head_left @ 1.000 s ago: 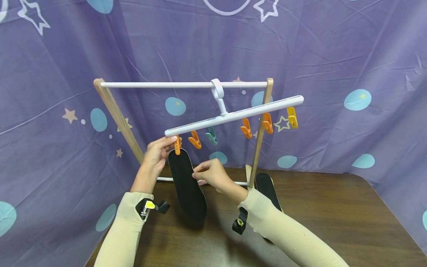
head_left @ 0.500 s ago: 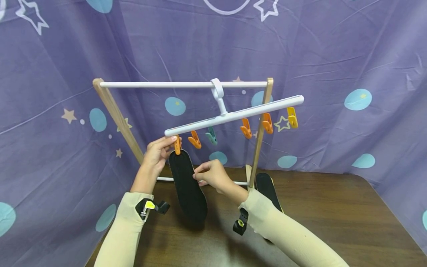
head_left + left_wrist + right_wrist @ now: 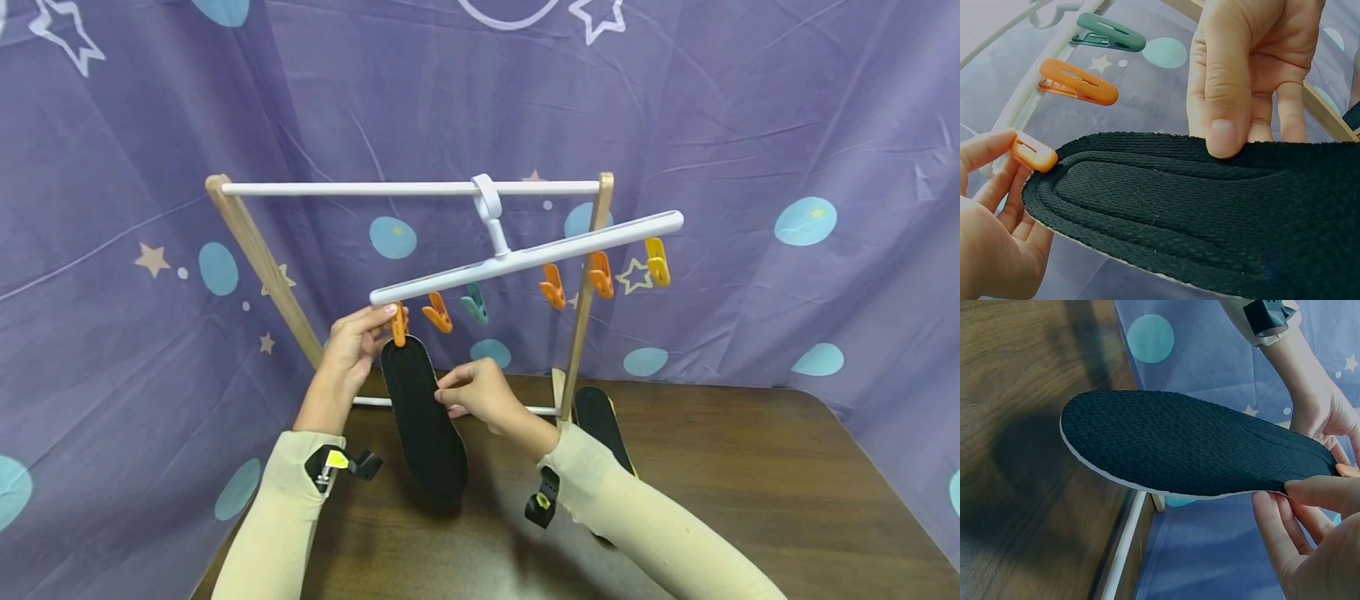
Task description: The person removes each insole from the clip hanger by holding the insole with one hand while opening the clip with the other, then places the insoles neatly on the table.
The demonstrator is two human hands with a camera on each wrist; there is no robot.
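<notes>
A black insole (image 3: 423,425) hangs heel up below the left end of a tilted white hanger (image 3: 525,260). At its top edge sits an orange clothespin (image 3: 1034,152), pinched between the thumb and fingers of my left hand (image 3: 351,346). My right hand (image 3: 480,392) pinches the insole's right edge about midway, thumb on the black face and fingers behind, as the right wrist view shows. The insole's pale rim shows in that view, its wide end over the table. Beside the held clip hang another orange clothespin (image 3: 1079,81) and a green clothespin (image 3: 1111,32).
The hanger hooks onto the white top bar (image 3: 337,189) of a wooden-legged rack. Two orange clips and a yellow clothespin (image 3: 657,262) hang on its right half. A second insole (image 3: 600,421) lies on the brown table (image 3: 750,475), partly behind the right sleeve. A purple curtain (image 3: 712,108) stands behind.
Both hands keep their grips. The insole has shifted very slightly to the right, and the head view has moved a little.
</notes>
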